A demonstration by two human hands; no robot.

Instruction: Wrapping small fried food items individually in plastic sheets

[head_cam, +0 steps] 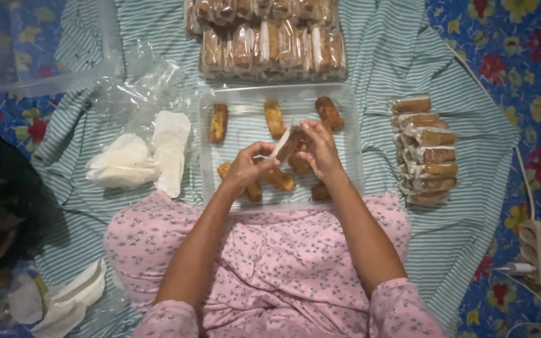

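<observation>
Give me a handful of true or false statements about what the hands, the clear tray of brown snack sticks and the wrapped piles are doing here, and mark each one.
1. Both hands, the left hand and the right hand, hold one brown snack stick in a clear wrapper. True.
2. The clear plastic tray is empty. False: several unwrapped brown sticks lie in it.
3. A stack of wrapped sticks sits on the striped green-and-white cloth to the right of the tray. True.
4. The pile of white wrappers lies inside the tray. False: it lies on the cloth, left of the tray.
5. A white power strip rests on the floral mat. True.
</observation>
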